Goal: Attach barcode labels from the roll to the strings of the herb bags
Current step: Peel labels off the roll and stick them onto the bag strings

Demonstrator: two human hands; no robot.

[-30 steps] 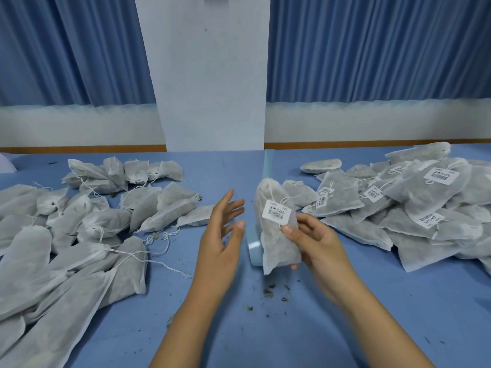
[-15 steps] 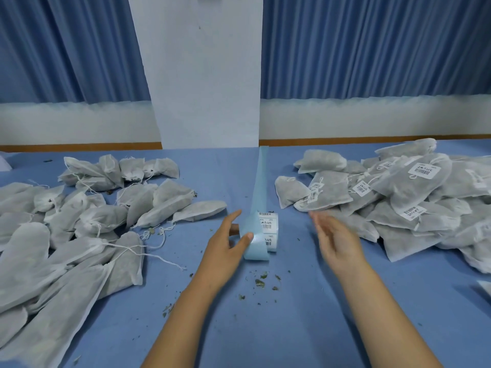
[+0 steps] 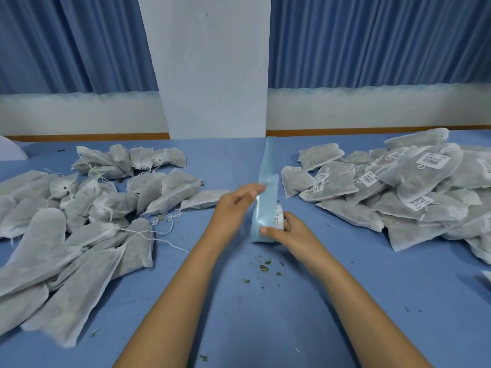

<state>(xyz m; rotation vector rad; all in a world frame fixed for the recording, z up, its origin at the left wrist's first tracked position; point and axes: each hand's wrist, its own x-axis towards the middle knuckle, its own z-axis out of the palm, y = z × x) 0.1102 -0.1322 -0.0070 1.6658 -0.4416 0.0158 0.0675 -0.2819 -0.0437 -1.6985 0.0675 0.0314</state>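
The label roll (image 3: 279, 217) stands at the table's middle, its pale blue backing strip (image 3: 267, 181) trailing up and away from it. My left hand (image 3: 233, 208) holds the strip's left edge between thumb and fingers. My right hand (image 3: 288, 232) grips the roll from the near right, thumb pressed on the strip's lower end. White herb bags without labels (image 3: 87, 224) lie heaped on the left, strings loose. Bags bearing barcode labels (image 3: 403, 192) are piled on the right.
Herb crumbs (image 3: 264, 266) are scattered on the blue table (image 3: 265, 314) just in front of my hands. A white pillar (image 3: 210, 70) and blue curtains stand behind the far edge. A white scrap (image 3: 487, 276) shows at the right border.
One second ago my right hand held a labelled bag; that bag has gone to the right pile. Both hands have since closed in on the label roll and its backing strip.
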